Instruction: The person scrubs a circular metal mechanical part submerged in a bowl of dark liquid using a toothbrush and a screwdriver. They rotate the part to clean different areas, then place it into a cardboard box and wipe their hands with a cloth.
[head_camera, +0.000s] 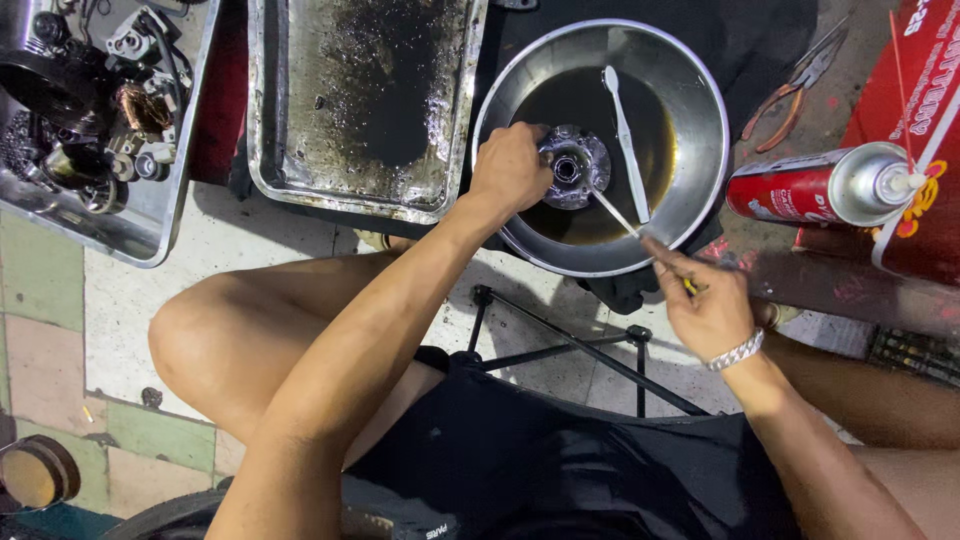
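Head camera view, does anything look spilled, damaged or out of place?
The empty metal tray is smeared with black grime across its floor, and the spray can lies on its side beside the bowl. Nothing else stands out.

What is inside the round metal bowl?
The bowl holds dark liquid, a white brush and a round metal part, gripped by the left hand. The bowl's bottom is hidden under the liquid.

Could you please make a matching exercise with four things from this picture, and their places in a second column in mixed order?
1. round metal part
2. spray can
3. pliers
4. thin tool

a. lying on its side, right of the metal bowl
b. held by the left hand in the bowl's dark liquid
c. pinched by the right hand
d. on the floor beyond the can

Pairs: 1-b, 2-a, 3-d, 4-c
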